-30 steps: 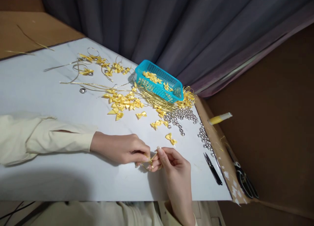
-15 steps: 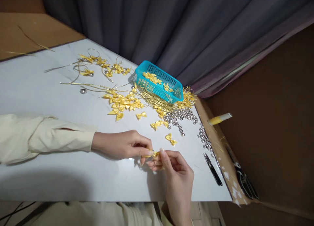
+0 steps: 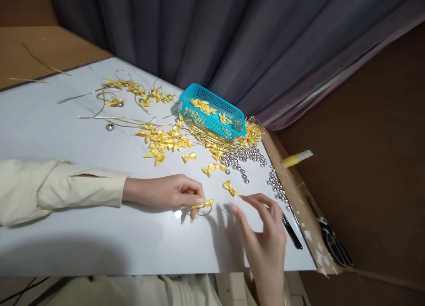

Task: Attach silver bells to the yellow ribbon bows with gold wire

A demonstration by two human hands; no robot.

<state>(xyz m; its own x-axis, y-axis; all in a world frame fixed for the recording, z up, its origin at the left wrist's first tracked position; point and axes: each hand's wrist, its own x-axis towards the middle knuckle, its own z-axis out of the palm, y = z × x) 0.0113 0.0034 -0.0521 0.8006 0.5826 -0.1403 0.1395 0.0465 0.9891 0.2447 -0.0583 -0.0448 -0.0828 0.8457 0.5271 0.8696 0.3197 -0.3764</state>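
Note:
Low over the white table, my left hand pinches a yellow ribbon bow between thumb and fingers. A thin gold cord loop hangs below that bow. My right hand is apart from it, thumb and fingers spread, with nothing seen between them. Just beyond its fingertips lies a single loose bow. More loose yellow bows form a pile past my left hand. A spread of small silver beads lies farther off to the right.
A turquoise basket with bows inside stands at the back, beside a bundle of gold cords. Bows with cord loops lie back left. Black-handled snips lie near the right edge; scissors sit on the cardboard beyond.
My right hand has let go of the bow and moved right, its fingers opening. My left hand keeps hold of the bow, whose cord loop now shows.

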